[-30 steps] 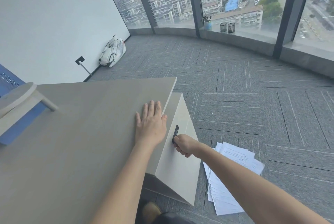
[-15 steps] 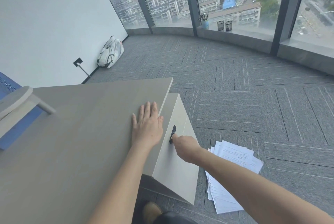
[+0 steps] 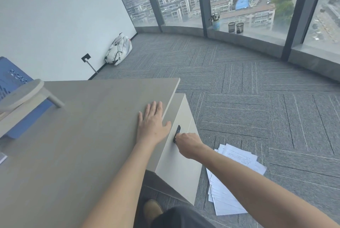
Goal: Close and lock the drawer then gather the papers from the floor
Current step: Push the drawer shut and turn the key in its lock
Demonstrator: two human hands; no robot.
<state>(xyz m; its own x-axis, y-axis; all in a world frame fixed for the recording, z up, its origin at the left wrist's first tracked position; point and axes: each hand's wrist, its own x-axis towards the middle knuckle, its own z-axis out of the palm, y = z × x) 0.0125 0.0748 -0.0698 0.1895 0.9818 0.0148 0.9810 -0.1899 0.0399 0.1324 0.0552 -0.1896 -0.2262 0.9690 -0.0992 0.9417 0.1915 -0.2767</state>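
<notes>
A pale drawer unit (image 3: pixel 181 176) stands under the right end of the grey desk (image 3: pixel 73 135), its front shut flush. A small black lock (image 3: pixel 177 130) sits on that front near the top. My right hand (image 3: pixel 188 145) is curled with its fingertips against the lower end of the lock. My left hand (image 3: pixel 152 124) lies flat, fingers spread, on the desk top by its right edge. A fanned stack of white printed papers (image 3: pixel 233 181) lies on the grey carpet just right of the drawer unit, partly hidden by my right forearm.
A white bag (image 3: pixel 119 48) leans on the wall at the back left. A small plant pot (image 3: pixel 215 23) and two mesh cups (image 3: pixel 236 27) stand on the window ledge. A round stand (image 3: pixel 24 93) and a blue panel (image 3: pixel 11 80) sit at the desk's left. My shoe (image 3: pixel 152 209) is below.
My right hand has stayed at the lock, its fingers shifting slightly on the lower end. My left hand has not moved from the desk top. The papers lie as before.
</notes>
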